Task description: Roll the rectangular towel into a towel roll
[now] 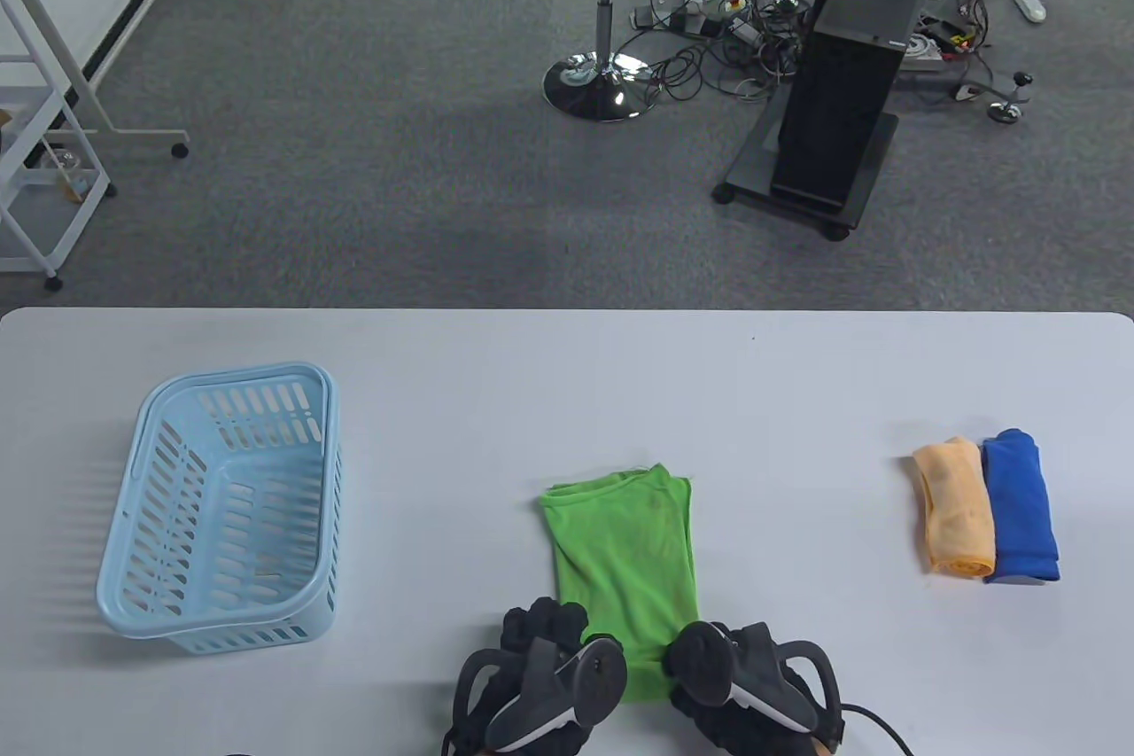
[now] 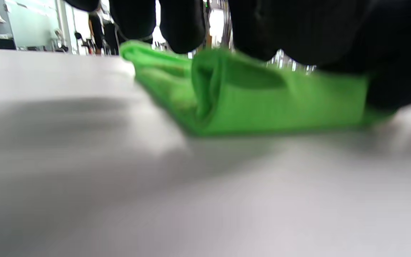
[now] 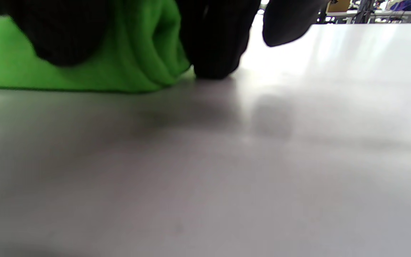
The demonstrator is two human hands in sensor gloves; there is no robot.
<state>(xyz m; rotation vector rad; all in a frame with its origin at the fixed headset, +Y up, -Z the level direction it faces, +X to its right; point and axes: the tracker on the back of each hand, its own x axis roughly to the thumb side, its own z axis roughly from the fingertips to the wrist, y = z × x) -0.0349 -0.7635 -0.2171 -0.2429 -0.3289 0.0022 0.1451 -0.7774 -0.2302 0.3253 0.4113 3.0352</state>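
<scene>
Soft, light and limp, the green towel lies on the surface, its near edge curled and grasped at both corners by the left hand's grip and the right hand's grip, the best hold for rolling evenly.

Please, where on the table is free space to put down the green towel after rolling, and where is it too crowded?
Bare table lies between the green towel and the orange roll, and between the towel and the blue basket; the far strip is free too. It is crowded at the near edge, where the left hand and right hand press the towel.
</scene>
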